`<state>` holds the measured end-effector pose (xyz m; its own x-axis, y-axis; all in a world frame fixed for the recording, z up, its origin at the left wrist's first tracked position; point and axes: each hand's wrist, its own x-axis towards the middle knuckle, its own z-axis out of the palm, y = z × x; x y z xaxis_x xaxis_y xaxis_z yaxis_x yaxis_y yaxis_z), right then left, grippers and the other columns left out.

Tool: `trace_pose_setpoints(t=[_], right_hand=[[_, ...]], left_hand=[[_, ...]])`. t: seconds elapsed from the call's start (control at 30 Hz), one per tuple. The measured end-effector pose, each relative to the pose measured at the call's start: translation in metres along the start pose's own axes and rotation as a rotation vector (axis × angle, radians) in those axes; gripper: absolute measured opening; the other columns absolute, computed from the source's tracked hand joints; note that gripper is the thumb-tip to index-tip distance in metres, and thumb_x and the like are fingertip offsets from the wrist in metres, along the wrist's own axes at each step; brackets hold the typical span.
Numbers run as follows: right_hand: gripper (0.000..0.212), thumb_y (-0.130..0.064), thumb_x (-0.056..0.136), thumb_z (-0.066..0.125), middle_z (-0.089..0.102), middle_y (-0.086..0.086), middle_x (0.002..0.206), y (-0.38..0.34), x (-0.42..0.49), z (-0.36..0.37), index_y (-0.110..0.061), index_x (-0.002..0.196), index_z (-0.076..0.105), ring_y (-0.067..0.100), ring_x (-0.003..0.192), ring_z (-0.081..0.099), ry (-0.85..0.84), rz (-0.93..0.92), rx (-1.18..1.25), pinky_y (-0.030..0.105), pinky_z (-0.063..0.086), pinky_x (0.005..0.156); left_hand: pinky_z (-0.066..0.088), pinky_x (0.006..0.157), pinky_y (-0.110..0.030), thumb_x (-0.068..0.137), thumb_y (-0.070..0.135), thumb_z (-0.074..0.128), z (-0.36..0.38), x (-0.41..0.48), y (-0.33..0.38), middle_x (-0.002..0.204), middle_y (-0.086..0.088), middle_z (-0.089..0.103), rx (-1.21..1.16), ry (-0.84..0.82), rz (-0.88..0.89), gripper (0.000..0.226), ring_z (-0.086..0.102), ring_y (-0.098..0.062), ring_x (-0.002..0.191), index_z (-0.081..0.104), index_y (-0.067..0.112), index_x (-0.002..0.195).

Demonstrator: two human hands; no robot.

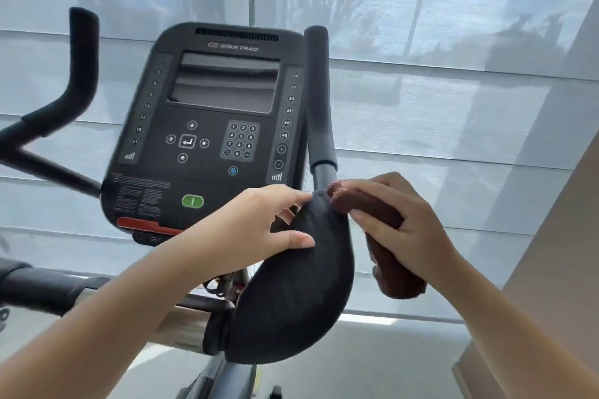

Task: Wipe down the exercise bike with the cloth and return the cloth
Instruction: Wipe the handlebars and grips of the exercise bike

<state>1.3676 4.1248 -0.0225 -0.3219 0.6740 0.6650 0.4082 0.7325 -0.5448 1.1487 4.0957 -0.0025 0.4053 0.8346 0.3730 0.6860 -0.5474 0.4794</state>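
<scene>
Exercise bike (pixel 194 185) fills the left and centre of the view, in front of pale window blinds (pixel 453 42); its console (pixel 207 139) faces the camera with a dark screen, a number keypad and a green button; a curved black handlebar (pixel 81 58) rises at the far left and an upright foam grip (pixel 319 97) stands just beside the console's right edge; below that grip sits a black curved arm pad (pixel 301 295), tilted with its face toward the camera; the brown cloth (pixel 395 262), folded into a thick roll, lies just to the right of the pad, and its upper end touches the pad's top edge at the base of the upright grip; the left hand (pixel 246 230) pinches the pad, thumb flat on its face and fingers (pixel 291 197) curled over its upper left edge; the right hand (pixel 398 217) grips the cloth, fingers pressed together and wrapped round the roll.
</scene>
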Motion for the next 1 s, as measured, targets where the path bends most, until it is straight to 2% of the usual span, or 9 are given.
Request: trace_pose_setpoints(t=[0.13,0.27,0.4,0.57,0.63,0.73,0.8,0.9,1.0], right_hand=[[0.034,-0.017,0.084,0.064,0.053,-0.007,0.101,0.022,0.038,-0.006,-0.037,0.112,0.061,0.006,0.087,0.057,0.081,-0.038,0.054,0.023,0.047,0.08],[0.037,-0.016,0.083,0.064,0.051,-0.004,0.102,0.044,0.077,-0.005,-0.037,0.113,0.059,-0.002,0.096,0.052,0.14,-0.112,0.018,0.012,0.039,0.09],[0.035,-0.015,0.083,0.064,0.047,0.003,0.107,0.055,0.134,-0.001,-0.021,0.118,0.061,-0.002,0.098,0.049,0.273,-0.233,-0.06,0.009,0.036,0.094],[0.037,-0.016,0.085,0.062,0.045,0.015,0.113,0.05,0.2,0.016,-0.017,0.122,0.059,0.026,0.109,0.051,0.295,-0.274,-0.098,0.037,0.039,0.103],[0.037,-0.016,0.085,0.062,0.044,0.013,0.112,0.054,0.201,0.023,-0.019,0.122,0.059,0.023,0.108,0.051,0.274,-0.246,-0.049,0.028,0.038,0.104],[0.036,-0.02,0.083,0.065,0.04,0.004,0.107,0.069,0.164,0.025,-0.031,0.117,0.06,0.007,0.099,0.05,0.143,-0.207,-0.038,0.001,0.031,0.093],[0.038,-0.021,0.082,0.066,0.042,0.0,0.101,0.079,0.131,0.021,-0.044,0.111,0.058,-0.001,0.093,0.05,0.021,-0.208,-0.01,0.004,0.034,0.091],[0.041,-0.021,0.081,0.067,0.047,-0.001,0.099,0.08,0.114,0.007,-0.049,0.109,0.057,0.008,0.092,0.056,-0.109,-0.226,0.029,0.022,0.044,0.09],[0.037,-0.022,0.081,0.065,0.044,0.0,0.103,0.064,0.151,-0.001,-0.033,0.116,0.06,-0.006,0.098,0.048,0.07,-0.298,-0.084,0.007,0.035,0.092]], left_hand=[[0.037,0.078,-0.002,0.073,0.036,0.072,0.0,0.022,0.0,0.106,0.024,0.05,-0.023,-0.027,-0.038,0.059,0.049,0.014,0.093,0.05,0.026,0.127],[0.041,0.079,-0.006,0.056,0.046,0.071,-0.002,0.03,-0.001,0.107,0.02,0.055,-0.155,0.005,-0.08,0.058,0.059,0.004,0.087,0.06,0.033,0.111],[0.045,0.075,-0.01,0.047,0.046,0.074,-0.007,0.038,0.0,0.102,0.019,0.057,-0.213,-0.032,-0.119,0.05,0.063,-0.001,0.08,0.065,0.038,0.095],[0.052,0.077,-0.022,0.051,0.037,0.083,-0.017,0.052,-0.008,0.099,0.0,0.066,-0.256,-0.148,-0.195,0.039,0.067,-0.006,0.08,0.069,0.034,0.087],[0.051,0.073,-0.018,0.052,0.035,0.083,-0.018,0.055,-0.012,0.095,-0.01,0.069,-0.3,-0.173,-0.204,0.038,0.068,-0.01,0.08,0.069,0.034,0.088],[0.048,0.071,-0.014,0.053,0.029,0.085,-0.017,0.059,-0.017,0.093,-0.017,0.068,-0.358,-0.164,-0.208,0.036,0.067,-0.013,0.077,0.071,0.032,0.087],[0.049,0.071,-0.016,0.054,0.026,0.082,-0.016,0.06,-0.019,0.093,-0.02,0.068,-0.397,-0.167,-0.208,0.033,0.065,-0.013,0.074,0.072,0.03,0.085],[0.051,0.071,-0.019,0.053,0.023,0.081,-0.013,0.06,-0.022,0.091,-0.021,0.067,-0.469,-0.162,-0.223,0.031,0.063,-0.013,0.072,0.073,0.029,0.083],[0.051,0.073,-0.024,0.055,0.019,0.081,-0.01,0.057,-0.022,0.081,-0.014,0.067,-0.558,-0.159,-0.242,0.028,0.062,-0.015,0.071,0.074,0.029,0.08]])
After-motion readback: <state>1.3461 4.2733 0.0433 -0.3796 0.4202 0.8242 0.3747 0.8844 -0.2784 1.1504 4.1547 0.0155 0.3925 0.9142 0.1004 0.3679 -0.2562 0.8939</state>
